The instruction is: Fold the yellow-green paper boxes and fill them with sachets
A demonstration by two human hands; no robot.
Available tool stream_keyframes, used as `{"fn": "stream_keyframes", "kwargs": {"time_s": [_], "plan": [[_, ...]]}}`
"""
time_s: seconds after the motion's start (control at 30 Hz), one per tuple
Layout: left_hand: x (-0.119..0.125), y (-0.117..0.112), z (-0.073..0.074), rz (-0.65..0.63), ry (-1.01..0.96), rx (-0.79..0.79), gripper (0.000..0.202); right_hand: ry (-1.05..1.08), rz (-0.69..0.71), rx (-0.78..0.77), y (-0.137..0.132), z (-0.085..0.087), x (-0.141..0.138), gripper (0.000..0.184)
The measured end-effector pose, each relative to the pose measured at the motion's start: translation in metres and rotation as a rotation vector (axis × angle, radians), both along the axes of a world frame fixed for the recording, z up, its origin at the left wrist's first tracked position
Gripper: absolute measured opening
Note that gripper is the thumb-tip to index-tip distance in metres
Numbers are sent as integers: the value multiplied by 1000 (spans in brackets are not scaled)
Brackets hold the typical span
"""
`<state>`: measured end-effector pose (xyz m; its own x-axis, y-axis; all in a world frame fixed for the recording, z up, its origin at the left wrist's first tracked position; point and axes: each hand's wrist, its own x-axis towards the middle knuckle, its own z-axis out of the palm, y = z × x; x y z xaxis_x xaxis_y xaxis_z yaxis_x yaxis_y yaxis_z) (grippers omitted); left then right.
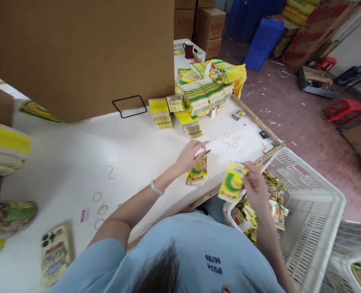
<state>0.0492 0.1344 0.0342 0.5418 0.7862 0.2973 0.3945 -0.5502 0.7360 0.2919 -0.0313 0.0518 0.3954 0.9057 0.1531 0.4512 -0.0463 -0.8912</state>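
My right hand (255,183) grips a flat yellow-and-green printed packet (232,183) by its edge, beside the table's front edge and above the white crate. My left hand (194,154) hovers at a small pile of similar yellow packets (196,174) on the table, with fingers apart and the index finger stretched out. Part of that pile is hidden under the hand, and whether the fingers touch it is unclear. Below my right hand, the white plastic crate (315,203) holds many loose yellow-and-green packets (249,215).
Bundled yellow cards (160,114) and large stacked bundles (205,95) stand at the back of the white table (131,146). Rubber bands (235,145) lie scattered. A phone (56,256) rests at the left. A cardboard panel (85,53) rises behind; a red stool (345,112) stands right.
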Motion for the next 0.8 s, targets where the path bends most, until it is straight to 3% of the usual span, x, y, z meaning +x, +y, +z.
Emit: {"fn": "stream_keyframes", "kwargs": {"time_s": [0.07,0.13,0.2,0.23,0.3,0.47,0.57,0.7,0.8], "plan": [[-1,38,-7,131,79,-25,74,-305,-173,-237,-22,6,40,72],[-2,69,-18,112,129,-112,81,-601,-364,-361,-37,7,69,88],[-1,89,-27,34,137,-163,58,-741,-440,-349,-39,3,77,97],[0,94,-29,6,127,-163,45,-735,-415,-297,-35,-2,74,97],[2,98,-29,-1,89,-129,37,-621,-295,-152,-17,-12,56,88],[3,82,-7,52,-55,35,35,-365,-57,133,58,-30,-22,61],[3,59,13,83,-171,103,41,-306,24,256,95,-32,-71,60],[2,29,36,204,-277,75,48,-205,61,287,111,-35,-107,56],[-2,9,40,194,-392,-52,52,-100,37,314,103,-33,-110,47]]}}
